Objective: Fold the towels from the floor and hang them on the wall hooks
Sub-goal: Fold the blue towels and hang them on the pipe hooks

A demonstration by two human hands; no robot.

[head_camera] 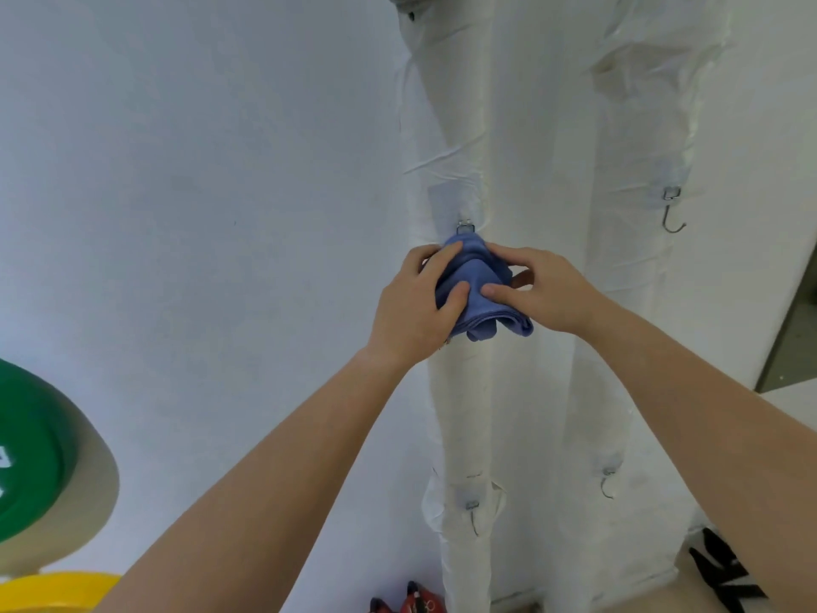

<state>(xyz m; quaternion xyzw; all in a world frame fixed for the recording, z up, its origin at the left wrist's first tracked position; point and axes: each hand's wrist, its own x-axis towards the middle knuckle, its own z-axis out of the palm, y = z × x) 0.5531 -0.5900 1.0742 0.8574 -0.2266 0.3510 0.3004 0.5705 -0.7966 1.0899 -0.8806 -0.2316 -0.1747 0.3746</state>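
A folded blue towel (479, 298) is pressed against the white covered wall just under a metal wall hook (465, 227); its top edge reaches the hook's base and hides the hook's curve. My left hand (415, 307) grips the towel's left side, thumb on the front. My right hand (537, 289) grips its right side, thumb also on the front. Three bare hooks are on the wall: one upper right (672, 212), one lower middle (473, 515), one lower right (608, 482).
A green round disc (31, 449) and a yellow one (57, 590) sit at the lower left. Red and black items (411, 601) lie at the wall's foot. A black-and-white object (725, 572) is at lower right. A doorway edge (791, 329) is far right.
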